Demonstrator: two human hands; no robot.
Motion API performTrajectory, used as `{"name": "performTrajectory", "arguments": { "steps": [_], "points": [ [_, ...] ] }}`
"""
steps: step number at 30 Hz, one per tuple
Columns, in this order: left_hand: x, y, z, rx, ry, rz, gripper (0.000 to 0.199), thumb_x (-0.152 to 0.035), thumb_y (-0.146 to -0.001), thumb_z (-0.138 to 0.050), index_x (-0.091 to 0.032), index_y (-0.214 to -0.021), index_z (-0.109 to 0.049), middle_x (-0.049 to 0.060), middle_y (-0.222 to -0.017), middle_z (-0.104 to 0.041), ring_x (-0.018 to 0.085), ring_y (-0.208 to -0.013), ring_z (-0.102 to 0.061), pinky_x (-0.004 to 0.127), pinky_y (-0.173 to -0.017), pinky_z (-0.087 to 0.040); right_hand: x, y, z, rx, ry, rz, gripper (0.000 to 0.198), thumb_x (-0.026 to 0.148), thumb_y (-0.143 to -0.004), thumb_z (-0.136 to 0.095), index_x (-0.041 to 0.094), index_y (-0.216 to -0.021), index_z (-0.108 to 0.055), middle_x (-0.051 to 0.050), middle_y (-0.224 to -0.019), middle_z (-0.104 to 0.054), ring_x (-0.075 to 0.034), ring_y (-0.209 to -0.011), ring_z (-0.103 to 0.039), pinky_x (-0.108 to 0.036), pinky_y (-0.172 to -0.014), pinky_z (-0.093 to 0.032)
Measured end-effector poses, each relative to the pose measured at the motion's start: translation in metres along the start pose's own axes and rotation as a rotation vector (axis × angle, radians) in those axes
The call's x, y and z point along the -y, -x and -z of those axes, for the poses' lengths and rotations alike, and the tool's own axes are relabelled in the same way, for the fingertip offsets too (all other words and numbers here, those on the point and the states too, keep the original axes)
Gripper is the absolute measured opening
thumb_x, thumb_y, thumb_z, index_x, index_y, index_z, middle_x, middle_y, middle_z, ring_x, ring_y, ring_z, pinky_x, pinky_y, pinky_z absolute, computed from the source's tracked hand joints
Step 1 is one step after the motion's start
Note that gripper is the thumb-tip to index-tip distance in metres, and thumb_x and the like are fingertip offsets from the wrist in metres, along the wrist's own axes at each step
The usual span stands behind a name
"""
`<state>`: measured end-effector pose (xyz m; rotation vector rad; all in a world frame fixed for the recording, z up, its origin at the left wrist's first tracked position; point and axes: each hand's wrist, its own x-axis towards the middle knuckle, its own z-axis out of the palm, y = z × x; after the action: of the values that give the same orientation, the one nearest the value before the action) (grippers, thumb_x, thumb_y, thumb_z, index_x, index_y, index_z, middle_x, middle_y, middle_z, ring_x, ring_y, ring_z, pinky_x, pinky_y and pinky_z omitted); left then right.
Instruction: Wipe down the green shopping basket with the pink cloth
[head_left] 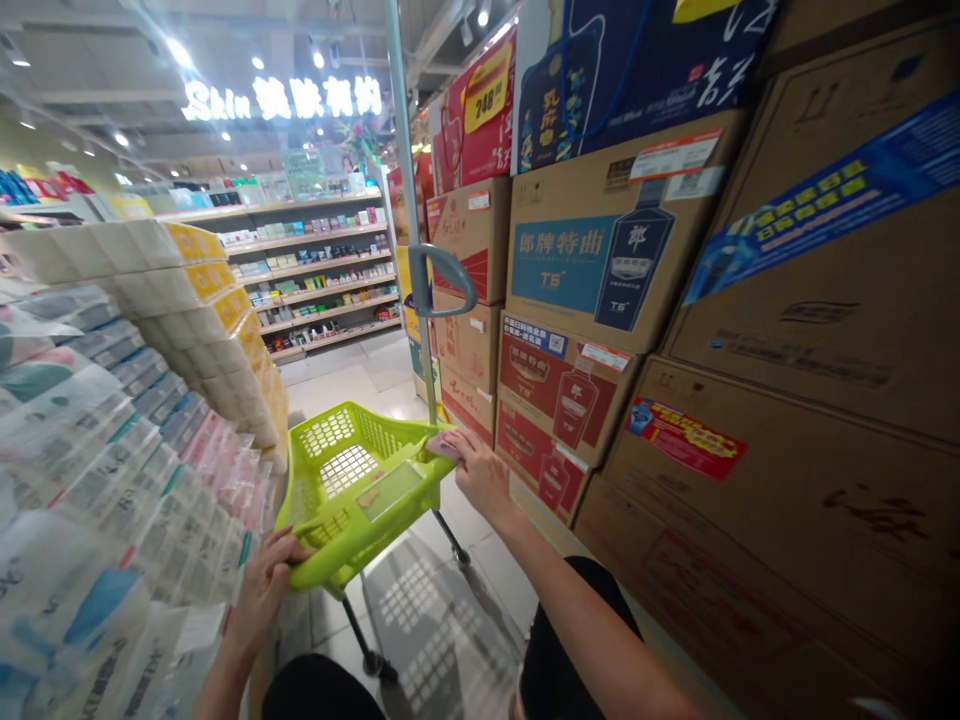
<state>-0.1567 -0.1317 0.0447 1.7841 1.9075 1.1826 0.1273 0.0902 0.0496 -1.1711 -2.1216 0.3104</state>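
Observation:
A lime-green shopping cart [390,535] with a perforated basket stands in front of me. My left hand [271,568] is closed on the left end of its handle, fingers curled over the edge. At the handle's right end, my right hand [478,470] is closed too. Under its fingers lies a small pinkish item [444,446], flat against the cart; its kind is unclear. A tall grey pole [409,150] rises by the cart's right side and carries a grey loop-shaped grip [448,280]. Inside the basket only the perforated floor shows.
Stacked liquor cartons [574,260] form a wall close on the right. Piled tissue packs [161,470] crowd the left, with yellow-and-white bundles [217,290] behind. Cosmetics shelves [319,265] stand ahead beneath a lit sign [283,97]. Pale tiled floor [480,570] runs between the stacks.

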Motion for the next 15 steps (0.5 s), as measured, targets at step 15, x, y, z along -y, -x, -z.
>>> {"name": "performTrajectory", "arguments": {
  "steps": [15],
  "points": [
    [-0.074,-0.072,-0.079,-0.047,-0.775,-0.010,0.069,-0.072,-0.083,-0.046,-0.020,-0.128,-0.056,0.011,-0.115,-0.058,0.031,-0.107,-0.049,0.046,-0.092,-0.035,-0.018,0.014,-0.007,-0.044,-0.589,0.100,0.054,0.003,-0.071,-0.037,0.020,-0.111,-0.068,-0.004,-0.125,-0.057,-0.015,-0.116,-0.054,-0.030,-0.103,-0.045]
  ]
}}
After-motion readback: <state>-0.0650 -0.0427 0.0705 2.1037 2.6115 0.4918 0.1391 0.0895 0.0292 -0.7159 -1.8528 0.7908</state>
